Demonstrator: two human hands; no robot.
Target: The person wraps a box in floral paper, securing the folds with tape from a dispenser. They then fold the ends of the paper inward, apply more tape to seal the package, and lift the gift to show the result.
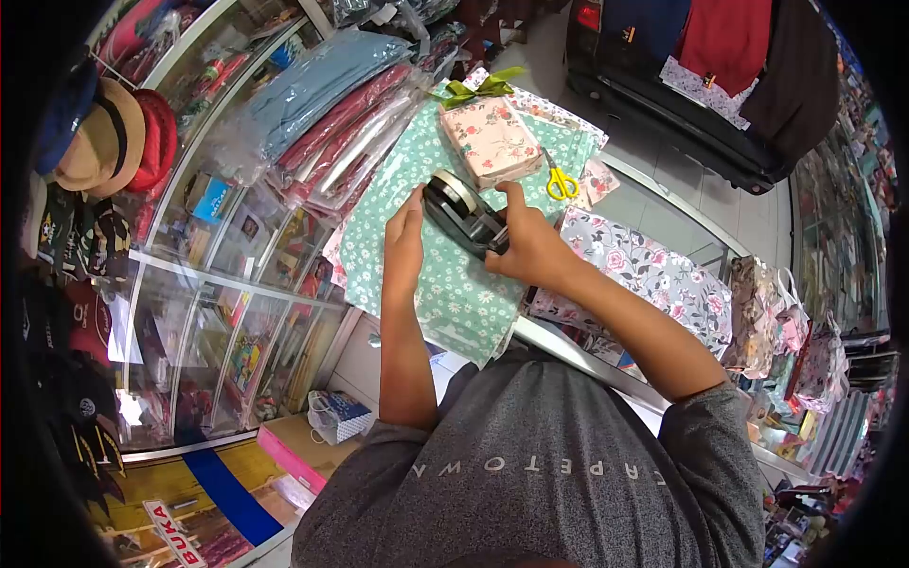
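Shop counter of glass showcases (237, 284), spread with green floral wrapping paper (445, 275), both hands at a black tape dispenser (464, 216).

The right hand (530, 248) grips the tape dispenser from its near end, fingers curled around the base and thumb raised along its side, so the roll of tape sits just beyond the fingertips. The left hand (405, 237) lies flat on the wrapping paper just beside the dispenser, fingers straight and together, tips close to the roll; whether they touch the tape I cannot tell. Beyond both sets of fingertips lies a pink floral wrapped gift box (490, 140) with a green ribbon bow (473, 89) at its far edge. Yellow-handled scissors (561, 180) lie just past the right thumb, beside the box. Rolled floral wrapping paper (653, 275) lies outside the right wrist.
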